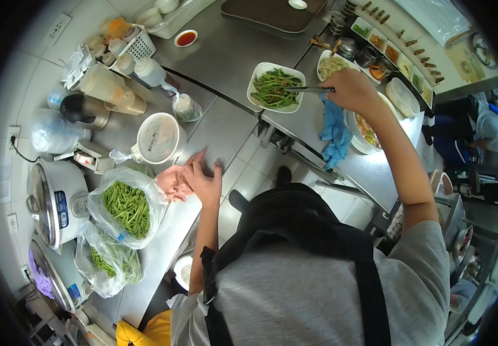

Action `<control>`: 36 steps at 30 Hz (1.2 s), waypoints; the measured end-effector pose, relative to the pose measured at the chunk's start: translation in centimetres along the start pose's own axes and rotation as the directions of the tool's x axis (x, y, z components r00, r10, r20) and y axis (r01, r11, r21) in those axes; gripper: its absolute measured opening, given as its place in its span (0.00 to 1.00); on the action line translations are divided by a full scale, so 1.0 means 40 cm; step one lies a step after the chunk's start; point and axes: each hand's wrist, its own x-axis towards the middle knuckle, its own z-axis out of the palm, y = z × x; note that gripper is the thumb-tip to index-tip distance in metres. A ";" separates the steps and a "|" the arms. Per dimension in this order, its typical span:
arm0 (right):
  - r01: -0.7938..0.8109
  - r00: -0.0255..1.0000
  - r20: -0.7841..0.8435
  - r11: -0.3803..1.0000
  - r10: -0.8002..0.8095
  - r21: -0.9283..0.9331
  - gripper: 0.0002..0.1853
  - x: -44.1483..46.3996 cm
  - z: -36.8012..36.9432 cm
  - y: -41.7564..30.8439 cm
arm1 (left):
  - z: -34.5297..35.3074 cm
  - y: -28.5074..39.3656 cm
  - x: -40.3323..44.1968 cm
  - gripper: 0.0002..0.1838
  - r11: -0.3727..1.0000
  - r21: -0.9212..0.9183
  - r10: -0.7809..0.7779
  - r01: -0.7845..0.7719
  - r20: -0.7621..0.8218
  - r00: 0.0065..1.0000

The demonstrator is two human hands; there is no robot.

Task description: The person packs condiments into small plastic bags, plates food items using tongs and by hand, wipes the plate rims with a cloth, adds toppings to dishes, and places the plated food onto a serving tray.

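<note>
My right hand [354, 90] is closed around a slim metal utensil [312, 89] that looks like tongs. Its tip reaches over the cooked green beans [276, 88], which fill a white square bowl [253, 97] on the steel counter. Under my right forearm sits a round bowl of mixed vegetables [367, 134], partly hidden. A blue cloth [335, 130] hangs over the counter edge beside it. On the left counter, my left hand [204, 183] rests with fingers apart against a crumpled pink cloth [173, 182], close to a lidded white tub [158, 137].
Two plastic bags of raw green beans [126, 209] lie beside a rice cooker [61, 202]. A brown tray [272, 12] and a small dish of red sauce [186, 38] are at the back. Garnish containers [391, 53] line the right wall. Another person [488, 124] stands far right.
</note>
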 end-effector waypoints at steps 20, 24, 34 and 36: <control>0.122 0.987 0.140 0.917 -0.074 -0.380 0.06 0.152 0.018 -0.038 | 0.322 0.128 0.344 0.18 0.735 -0.374 -0.172 0.566 0.704 0.689; 0.124 0.991 0.078 0.939 -0.105 -0.321 0.07 0.112 -0.045 0.000 | 0.333 0.142 0.293 0.20 0.655 -0.402 -0.172 0.640 0.745 0.645; -0.017 0.984 -0.181 0.995 -0.001 -0.100 0.11 0.140 0.068 0.060 | 0.337 0.210 0.239 0.30 0.458 -0.498 -0.223 0.736 0.738 0.637; -0.050 0.987 -0.159 0.996 0.038 -0.076 0.11 0.156 0.126 0.055 | 0.342 0.211 0.232 0.30 0.431 -0.509 -0.242 0.745 0.731 0.639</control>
